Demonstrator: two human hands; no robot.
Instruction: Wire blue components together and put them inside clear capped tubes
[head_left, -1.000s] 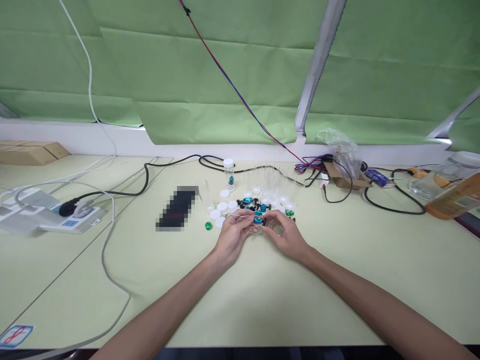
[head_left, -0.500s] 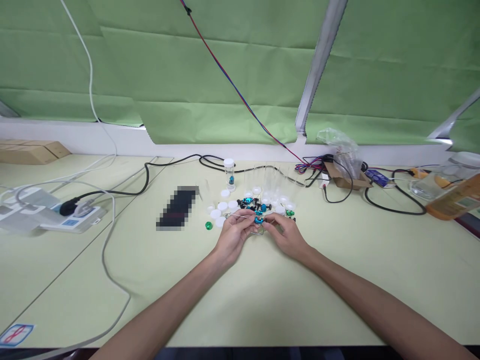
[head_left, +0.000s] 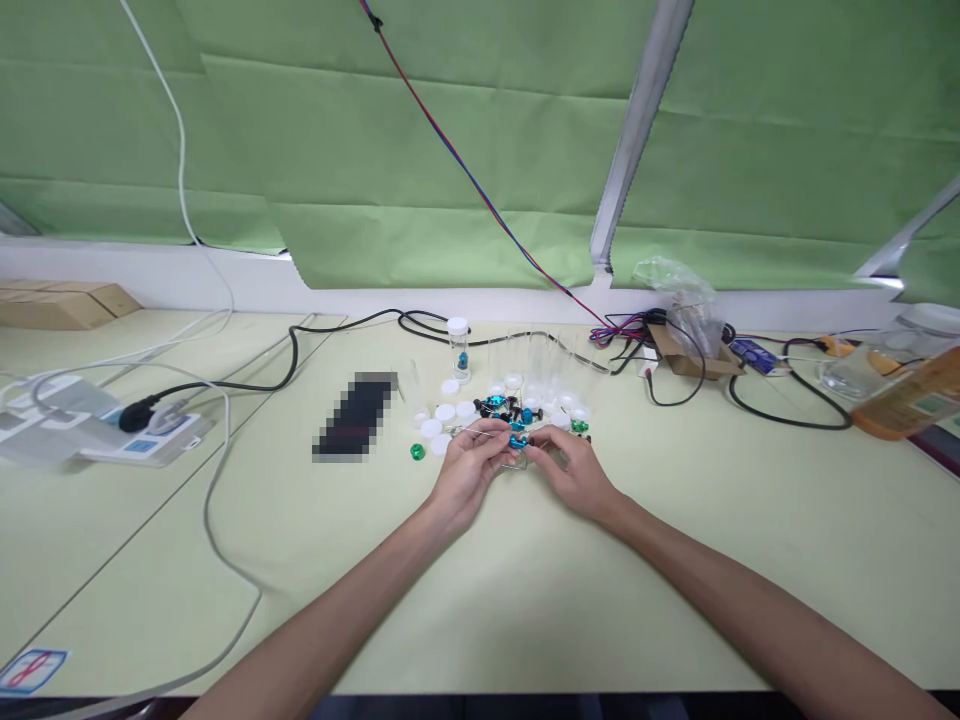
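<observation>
Between my two hands is a small shiny blue metal part (head_left: 517, 441), its exact kind too small to make out. My left hand (head_left: 466, 468) is closed, pinching the left end of this part with thumb and fingers. A thin metal rod (head_left: 471, 431) sticks out leftward past those fingers. At the part's right end, my right hand (head_left: 574, 468) has its thumb and fingertips closed on it. Just beyond my fingers lies a cluster of blue and black small parts (head_left: 511, 411). One green part (head_left: 418, 452) rests left of my left hand.
White round caps (head_left: 445, 412) and clear tubes (head_left: 538, 362) surround the parts. Farther back stands a capped clear tube (head_left: 460, 350) with a blue piece inside. A pixelated dark object (head_left: 355, 416), a power strip (head_left: 161, 438), cables, an open cardboard box (head_left: 694, 355) and an orange bottle (head_left: 911, 396) share the table.
Almost nothing differs. The fingers of my right hand have shifted very slightly at the blue part.
</observation>
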